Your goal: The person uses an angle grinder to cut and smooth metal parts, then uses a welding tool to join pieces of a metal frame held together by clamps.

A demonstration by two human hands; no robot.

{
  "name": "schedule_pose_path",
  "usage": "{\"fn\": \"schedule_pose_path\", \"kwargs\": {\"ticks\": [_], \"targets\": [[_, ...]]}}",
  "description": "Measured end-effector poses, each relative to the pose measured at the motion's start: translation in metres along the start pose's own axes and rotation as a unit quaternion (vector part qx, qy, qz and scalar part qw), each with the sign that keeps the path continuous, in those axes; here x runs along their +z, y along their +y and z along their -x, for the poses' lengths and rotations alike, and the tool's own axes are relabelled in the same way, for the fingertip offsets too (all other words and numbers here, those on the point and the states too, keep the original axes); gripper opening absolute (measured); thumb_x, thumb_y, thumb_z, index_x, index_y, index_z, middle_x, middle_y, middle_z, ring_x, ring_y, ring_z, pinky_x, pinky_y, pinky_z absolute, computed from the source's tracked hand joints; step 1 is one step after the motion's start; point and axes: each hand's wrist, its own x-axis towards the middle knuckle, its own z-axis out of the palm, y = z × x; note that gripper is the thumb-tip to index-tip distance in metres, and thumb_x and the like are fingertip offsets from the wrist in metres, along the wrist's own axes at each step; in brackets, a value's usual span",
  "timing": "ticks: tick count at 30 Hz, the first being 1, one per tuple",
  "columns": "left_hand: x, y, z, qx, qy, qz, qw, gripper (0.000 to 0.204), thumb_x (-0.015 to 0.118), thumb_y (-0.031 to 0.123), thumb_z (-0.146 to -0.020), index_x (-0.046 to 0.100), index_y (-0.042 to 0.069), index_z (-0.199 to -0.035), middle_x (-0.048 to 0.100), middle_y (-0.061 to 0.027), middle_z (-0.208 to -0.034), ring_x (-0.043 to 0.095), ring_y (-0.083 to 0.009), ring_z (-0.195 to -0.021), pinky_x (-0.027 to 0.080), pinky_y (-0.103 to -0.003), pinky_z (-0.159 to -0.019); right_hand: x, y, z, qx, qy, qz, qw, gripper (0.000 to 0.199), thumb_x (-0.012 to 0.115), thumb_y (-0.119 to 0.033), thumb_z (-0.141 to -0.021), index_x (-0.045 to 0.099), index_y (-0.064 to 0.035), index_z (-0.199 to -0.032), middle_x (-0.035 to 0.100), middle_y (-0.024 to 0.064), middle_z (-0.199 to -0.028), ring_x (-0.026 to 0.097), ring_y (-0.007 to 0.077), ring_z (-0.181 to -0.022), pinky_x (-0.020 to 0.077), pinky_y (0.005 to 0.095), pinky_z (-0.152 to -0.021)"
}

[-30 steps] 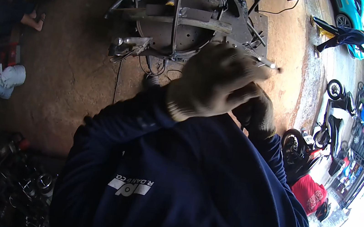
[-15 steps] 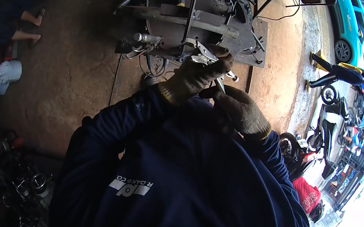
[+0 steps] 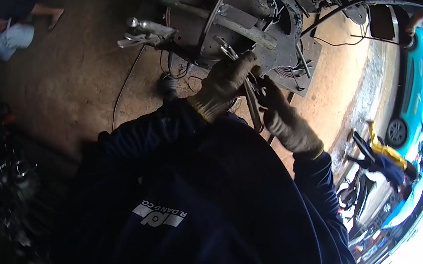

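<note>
Both my hands wear dirty knitted work gloves and meet in front of my chest on a pair of locking pliers [image 3: 253,105]. My left hand [image 3: 224,83] is closed round the pliers' body, and their metal jaws stick out beyond its fingers toward the metalwork. At the handle end, my right hand [image 3: 291,125] has its fingers bent against the pliers; part of their grip is hidden. Just beyond lies a metal workpiece with a long bar [image 3: 246,31] across a dark plate. Another silvery clamping tool [image 3: 150,32] sits at the left end of that workpiece.
Cables [image 3: 179,74] hang below the workpiece to the brown floor [image 3: 76,82]. Dark metal parts [image 3: 14,173] lie at the lower left. Bare legs of another person [image 3: 48,9] show at upper left. A turquoise car [image 3: 420,87] and a walking person [image 3: 384,157] are outside at right.
The pliers have turned, and their handles now point down toward me. My right hand has shifted slightly right, its fingers now higher on the handles. The whole view has swung a little.
</note>
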Motion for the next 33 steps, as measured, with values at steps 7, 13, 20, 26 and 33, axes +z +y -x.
{"fn": "schedule_pose_path", "kwargs": {"ticks": [7,13,20,26,33], "targets": [[0.025,-0.01,-0.002,0.113,0.113,0.185,0.97,0.04,0.065,0.042,-0.102,0.061,0.006,-0.117,0.065,-0.0075,-0.103,0.066,-0.0218,-0.094,0.058,-0.037,-0.079,-0.03,-0.008,-0.027,-0.039,-0.112,-0.006,0.993,0.096,0.061,-0.059,-0.099,0.019,-0.0024,-0.164,0.04,0.0212,-0.161,0.042,0.0268,-0.146,0.0372,0.038,-0.118],[0.018,-0.003,-0.012,0.087,0.097,0.141,0.981,0.033,0.063,0.036,-0.102,0.062,0.005,-0.113,0.066,-0.0089,-0.103,0.067,-0.018,-0.092,0.057,-0.032,-0.076,-0.033,-0.018,-0.044,-0.047,-0.097,0.117,0.987,0.101,0.049,-0.073,-0.099,0.022,-0.0001,-0.163,0.043,0.024,-0.158,0.042,0.0309,-0.146,0.0362,0.0388,-0.118],[0.018,0.005,-0.012,0.11,0.072,0.073,0.989,0.036,0.06,0.037,-0.103,0.061,0.003,-0.115,0.066,-0.0099,-0.104,0.066,-0.019,-0.092,0.056,-0.034,-0.079,-0.041,-0.025,-0.048,-0.032,-0.08,0.115,0.99,0.083,0.062,-0.053,-0.102,0.028,-0.0067,-0.162,0.05,0.0219,-0.155,0.052,0.0291,-0.14,0.0429,0.0379,-0.114],[0.021,0.01,-0.017,0.14,0.123,0.1,0.977,0.048,0.063,0.044,-0.1,0.063,0.002,-0.122,0.067,-0.008,-0.099,0.066,-0.0182,-0.089,0.052,-0.034,-0.08,-0.037,-0.053,-0.062,0.055,-0.089,0.116,0.988,0.091,0.073,-0.052,-0.095,0.029,-0.0078,-0.162,0.052,0.024,-0.151,0.054,0.0325,-0.139,0.0473,0.0406,-0.11],[0.012,0.013,-0.03,0.16,0.135,0.079,0.975,0.049,0.065,0.043,-0.099,0.063,0.001,-0.123,0.066,-0.0078,-0.102,0.066,-0.0195,-0.092,0.053,-0.034,-0.079,-0.031,-0.062,-0.08,0.053,-0.088,0.182,0.978,0.083,0.076,-0.015,-0.094,0.031,-0.0084,-0.163,0.069,0.0137,-0.117,0.066,0.0138,-0.082,0.0567,0.0299,-0.077]]}}
